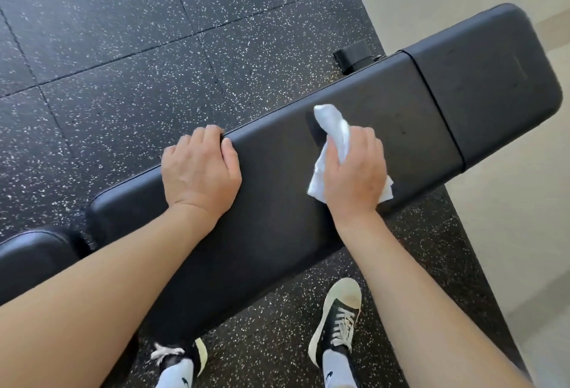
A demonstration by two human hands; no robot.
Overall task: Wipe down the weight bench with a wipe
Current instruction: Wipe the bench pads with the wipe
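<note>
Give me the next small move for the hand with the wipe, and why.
Probably sweep the right hand and its white wipe along the long pad of the bench toward the shorter end pad. The wipe sits bunched mid-pad, with bare pad beyond it, and the left hand grips the far edge, steadying the bench.

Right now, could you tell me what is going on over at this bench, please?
A person is leaning over a black weight bench and wiping its padded top. The right hand grips a crumpled white wipe and presses it onto the long pad. The left hand rests on the pad, fingers curled over its far edge, apparently to steady the person. The bench stands on speckled rubber floor tiles, and the person's black sneakers show below its near edge.
</note>
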